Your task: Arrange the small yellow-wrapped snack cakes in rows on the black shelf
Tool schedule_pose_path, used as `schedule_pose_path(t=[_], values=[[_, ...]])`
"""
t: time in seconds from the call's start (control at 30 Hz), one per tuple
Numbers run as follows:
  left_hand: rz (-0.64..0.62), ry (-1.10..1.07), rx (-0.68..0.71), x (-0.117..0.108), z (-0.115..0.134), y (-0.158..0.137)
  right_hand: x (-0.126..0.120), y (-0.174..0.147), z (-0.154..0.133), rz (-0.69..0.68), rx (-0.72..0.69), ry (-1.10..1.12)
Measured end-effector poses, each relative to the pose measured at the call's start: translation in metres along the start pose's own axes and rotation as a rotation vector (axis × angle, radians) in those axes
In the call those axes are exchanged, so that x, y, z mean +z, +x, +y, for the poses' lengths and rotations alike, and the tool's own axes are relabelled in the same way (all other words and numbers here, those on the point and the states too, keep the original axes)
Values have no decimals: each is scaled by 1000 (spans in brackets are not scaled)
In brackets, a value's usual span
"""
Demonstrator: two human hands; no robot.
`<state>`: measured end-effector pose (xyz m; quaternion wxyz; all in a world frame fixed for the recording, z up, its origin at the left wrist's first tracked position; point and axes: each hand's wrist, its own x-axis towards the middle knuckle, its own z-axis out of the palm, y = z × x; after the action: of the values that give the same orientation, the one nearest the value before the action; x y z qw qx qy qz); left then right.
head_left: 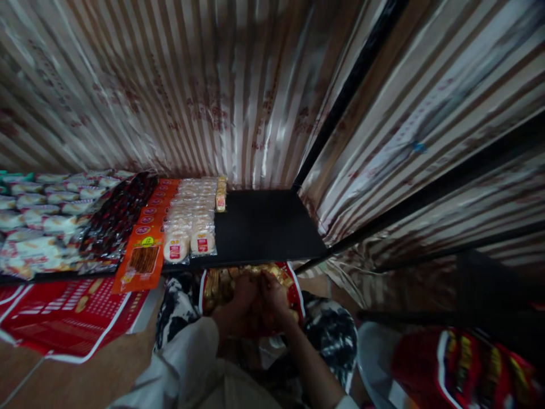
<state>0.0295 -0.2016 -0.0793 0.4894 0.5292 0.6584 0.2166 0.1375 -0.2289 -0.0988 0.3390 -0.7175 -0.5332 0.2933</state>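
Note:
A red container with a white rim sits between my knees, just under the front edge of a black shelf. Gold-wrapped snack packets fill its upper part. Inside it, my left hand is closed among the packets, fingertips pointing away from me. Close beside it on the right, my right hand is also closed, its fingers bent against the packets. The dim light hides what either hand grips.
On the shelf's left stand rows of clear-wrapped round biscuits, an orange snack pouch strip, dark wrapped packets and white packets. A red bag lies below. Black poles cross striped sheeting. Red-and-black packets sit lower right.

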Motion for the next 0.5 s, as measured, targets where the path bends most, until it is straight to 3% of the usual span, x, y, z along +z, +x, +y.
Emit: schedule_pose_path(t=[0.23, 0.5], values=[[65, 83, -105, 14, -1, 10, 4, -5, 7, -54, -20, 58], [54, 93, -19, -6, -4, -4, -1, -1, 7, 2, -33, -23]])
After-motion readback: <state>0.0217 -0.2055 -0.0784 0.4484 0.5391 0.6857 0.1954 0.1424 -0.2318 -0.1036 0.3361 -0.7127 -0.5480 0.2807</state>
